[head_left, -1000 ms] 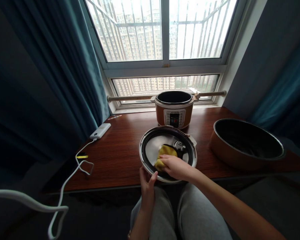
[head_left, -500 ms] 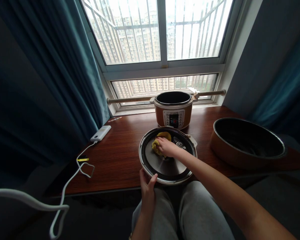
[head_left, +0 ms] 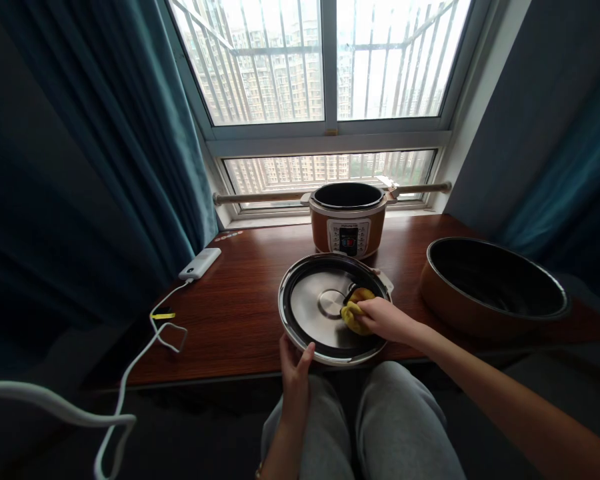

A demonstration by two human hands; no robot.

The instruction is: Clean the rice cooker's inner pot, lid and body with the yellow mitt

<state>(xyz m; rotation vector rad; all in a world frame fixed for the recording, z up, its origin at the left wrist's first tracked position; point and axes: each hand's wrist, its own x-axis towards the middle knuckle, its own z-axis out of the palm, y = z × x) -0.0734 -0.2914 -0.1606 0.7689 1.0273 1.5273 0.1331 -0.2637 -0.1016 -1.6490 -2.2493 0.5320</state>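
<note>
A round pressure cooker lid (head_left: pixel 313 299) lies with its metal inner face up near the table's front edge. My left hand (head_left: pixel 296 363) grips the lid's lower left rim, thumb on top and fingers beneath. In my right hand (head_left: pixel 380 317) a yellow cloth (head_left: pixel 355 319) is bunched up and pressed on the right part of the lid, where it covers most of the valve fittings. Just behind the lid stands an orange-brown electric pressure cooker (head_left: pixel 349 223), its dark inside showing and its control panel facing me.
On the right sits a large brown pot (head_left: pixel 480 313) with a dark inside. A white power bank (head_left: pixel 200 263) with a white cable (head_left: pixel 130 373) lies at the left of the wooden table (head_left: pixel 230 320). Behind is a barred window, with a rod (head_left: pixel 260 198) across it; blue curtains hang at the sides.
My right hand has moved the yellow cloth rightward and slightly down across the lid, uncovering its metal centre and covering the valve fittings. My left hand keeps its hold on the rim.
</note>
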